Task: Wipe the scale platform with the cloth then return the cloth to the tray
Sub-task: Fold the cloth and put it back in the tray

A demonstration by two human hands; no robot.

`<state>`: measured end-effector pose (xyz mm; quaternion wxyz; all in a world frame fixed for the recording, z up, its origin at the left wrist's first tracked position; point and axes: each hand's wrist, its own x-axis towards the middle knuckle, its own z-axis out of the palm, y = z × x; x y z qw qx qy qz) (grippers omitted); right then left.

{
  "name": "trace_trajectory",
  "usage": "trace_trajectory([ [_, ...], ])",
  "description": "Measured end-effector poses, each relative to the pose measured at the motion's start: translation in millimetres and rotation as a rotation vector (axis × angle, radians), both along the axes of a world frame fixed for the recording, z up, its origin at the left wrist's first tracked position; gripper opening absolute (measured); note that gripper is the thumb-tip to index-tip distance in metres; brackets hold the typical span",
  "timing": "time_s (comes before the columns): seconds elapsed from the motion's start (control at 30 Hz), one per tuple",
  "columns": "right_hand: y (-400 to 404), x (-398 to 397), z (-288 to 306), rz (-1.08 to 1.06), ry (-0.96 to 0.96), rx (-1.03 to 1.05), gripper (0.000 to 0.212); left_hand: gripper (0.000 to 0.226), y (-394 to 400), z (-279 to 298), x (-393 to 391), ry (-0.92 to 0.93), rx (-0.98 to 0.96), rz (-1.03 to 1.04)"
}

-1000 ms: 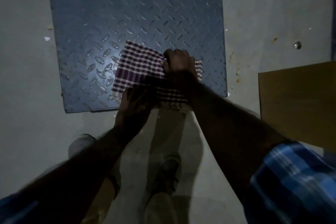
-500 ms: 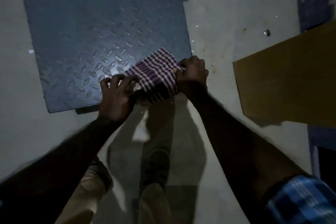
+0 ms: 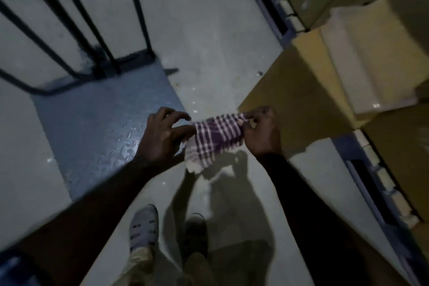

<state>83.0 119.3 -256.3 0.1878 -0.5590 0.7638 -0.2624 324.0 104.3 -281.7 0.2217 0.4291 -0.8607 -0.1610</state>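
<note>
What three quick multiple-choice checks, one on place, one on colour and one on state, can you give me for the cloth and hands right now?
1. Where is the cloth?
A. flat on the scale platform
B. in the air between the hands
C. on the cardboard box

2. What colour is it?
A. purple and white check
B. plain yellow
C. solid green

3. What is the right hand doing?
A. hanging idle
B. pressing flat on the floor
C. pinching the cloth's end

Answers: 1 B, it hangs off the platform, with the left hand at its other end; 2 A, checked stripes show; 3 C, fingers curl round the fabric.
</note>
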Motion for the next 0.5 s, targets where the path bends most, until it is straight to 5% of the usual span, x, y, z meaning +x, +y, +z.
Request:
trace_trajectory([
  [0.23, 11, -25, 134, -0.188, -0.171, -0.118, 0.009, 0.025, -22, 137, -37, 0.242, -0.017, 0.022],
  [0.4, 23, -33, 215, -0.221, -0.267, -0.219, 0.019, 0.036, -39, 217, -37, 0.166, -0.015, -0.157],
  [0.5, 27, -43, 257, -0.327, -0.52, -0.218, 0.027, 0.034, -45, 268, -44, 0.444, 0.258, -0.133],
])
